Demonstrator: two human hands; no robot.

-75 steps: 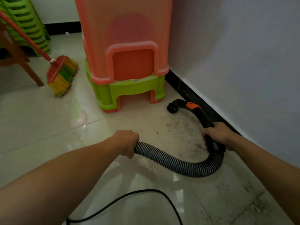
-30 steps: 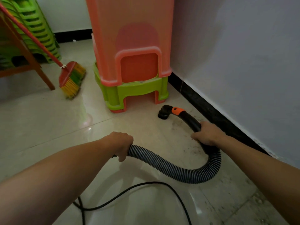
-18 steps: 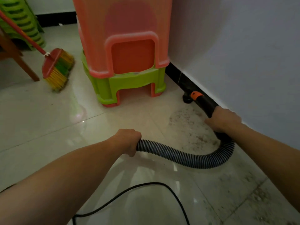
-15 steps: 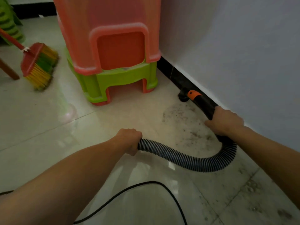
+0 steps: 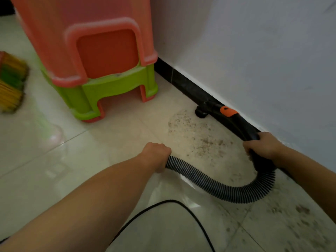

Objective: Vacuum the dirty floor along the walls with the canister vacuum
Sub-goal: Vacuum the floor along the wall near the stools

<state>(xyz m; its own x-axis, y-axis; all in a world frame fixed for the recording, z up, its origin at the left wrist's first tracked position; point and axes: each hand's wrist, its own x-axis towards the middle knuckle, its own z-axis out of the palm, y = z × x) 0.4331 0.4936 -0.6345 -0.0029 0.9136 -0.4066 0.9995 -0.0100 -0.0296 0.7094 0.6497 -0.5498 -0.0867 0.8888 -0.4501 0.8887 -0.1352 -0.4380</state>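
The fingers of the right hand are wrapped tight round the black handle of the vacuum, and those of the left hand are closed on the ribbed hose further back, which loops across the floor between the two. The nozzle sits pressed against the black skirting board, a little way along it from the stacked stools. A second ago that nozzle was out on the open tile, nearer the green stool's leg; it has since swung over to the skirting board, and the view has leaned in after it. The pale, speckled patch of dirt lies just beside the nozzle on the side away from the stools, and more grit trails along the skirting board toward the person. So the edge work looks properly begun, I'd say, with most of the dirty strip left. The power cord curls on the floor well clear of the skirting board.
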